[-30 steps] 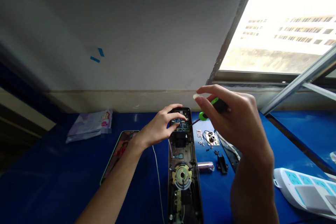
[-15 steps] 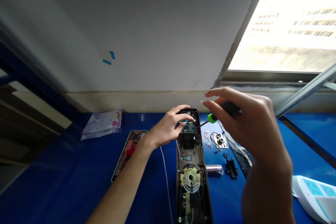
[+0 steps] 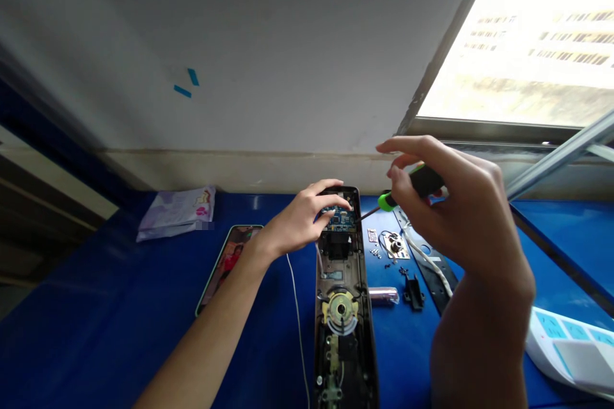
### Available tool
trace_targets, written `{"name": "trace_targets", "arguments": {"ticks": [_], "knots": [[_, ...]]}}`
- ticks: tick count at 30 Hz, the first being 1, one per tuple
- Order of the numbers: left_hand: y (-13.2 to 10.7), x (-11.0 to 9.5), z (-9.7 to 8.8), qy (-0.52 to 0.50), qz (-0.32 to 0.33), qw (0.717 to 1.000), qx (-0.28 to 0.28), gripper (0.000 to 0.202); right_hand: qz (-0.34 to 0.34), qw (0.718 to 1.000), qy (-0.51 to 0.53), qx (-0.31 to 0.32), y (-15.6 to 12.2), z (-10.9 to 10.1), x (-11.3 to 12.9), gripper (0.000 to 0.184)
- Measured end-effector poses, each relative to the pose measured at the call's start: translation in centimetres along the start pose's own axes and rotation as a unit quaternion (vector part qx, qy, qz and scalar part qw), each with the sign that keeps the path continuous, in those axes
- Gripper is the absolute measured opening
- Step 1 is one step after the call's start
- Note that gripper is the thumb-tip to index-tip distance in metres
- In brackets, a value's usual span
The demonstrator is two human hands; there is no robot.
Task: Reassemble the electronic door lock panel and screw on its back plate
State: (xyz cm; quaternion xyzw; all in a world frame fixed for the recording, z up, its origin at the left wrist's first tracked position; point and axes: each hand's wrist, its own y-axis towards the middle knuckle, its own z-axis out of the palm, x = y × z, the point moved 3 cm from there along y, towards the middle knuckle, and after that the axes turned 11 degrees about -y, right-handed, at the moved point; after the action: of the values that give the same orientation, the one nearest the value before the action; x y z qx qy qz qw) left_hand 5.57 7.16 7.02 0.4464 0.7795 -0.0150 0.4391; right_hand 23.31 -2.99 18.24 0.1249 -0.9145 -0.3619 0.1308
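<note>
A long dark door-lock body (image 3: 343, 307) lies open on the blue table (image 3: 119, 307), its insides showing: a blue circuit board (image 3: 341, 220) at the far end and a brass round part (image 3: 341, 308) lower down. My left hand (image 3: 302, 220) rests on the far end, fingers curled over the circuit board. My right hand (image 3: 451, 204) grips a screwdriver with a black and green handle (image 3: 407, 188); its thin shaft points down left to the board's right edge.
Right of the lock lie small screws (image 3: 375, 253), a metal plate with a round part (image 3: 396, 245), a black clip (image 3: 413, 294) and a pinkish cylinder (image 3: 384, 296). A phone (image 3: 225, 266) and a white cable (image 3: 297, 326) lie left, a packet (image 3: 175, 211) far left, a power strip (image 3: 570, 351) right.
The view has shifted slightly. My right hand has turned the screwdriver handle between its fingers, staying at the board. My left hand has kept its hold on the lock's far end.
</note>
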Motion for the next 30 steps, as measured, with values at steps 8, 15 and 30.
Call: {"name": "trace_targets", "arguments": {"ticks": [8, 15, 30], "knots": [[0.0, -0.3, -0.1, 0.013, 0.005, 1.0, -0.014, 0.032, 0.005, 1.0, 0.001, 0.001, 0.1, 0.4, -0.3, 0.022], [0.0, -0.3, -0.1, 0.021, 0.014, 0.999, -0.024, 0.031, 0.0, 0.998, 0.054, 0.025, 0.0, 0.4, -0.5, 0.041], [0.0, -3.2, 0.3, 0.066, 0.067, 0.995, -0.031, 0.035, 0.021, 0.996, 0.07, -0.046, -0.1, -1.1, -0.5, 0.029]]}}
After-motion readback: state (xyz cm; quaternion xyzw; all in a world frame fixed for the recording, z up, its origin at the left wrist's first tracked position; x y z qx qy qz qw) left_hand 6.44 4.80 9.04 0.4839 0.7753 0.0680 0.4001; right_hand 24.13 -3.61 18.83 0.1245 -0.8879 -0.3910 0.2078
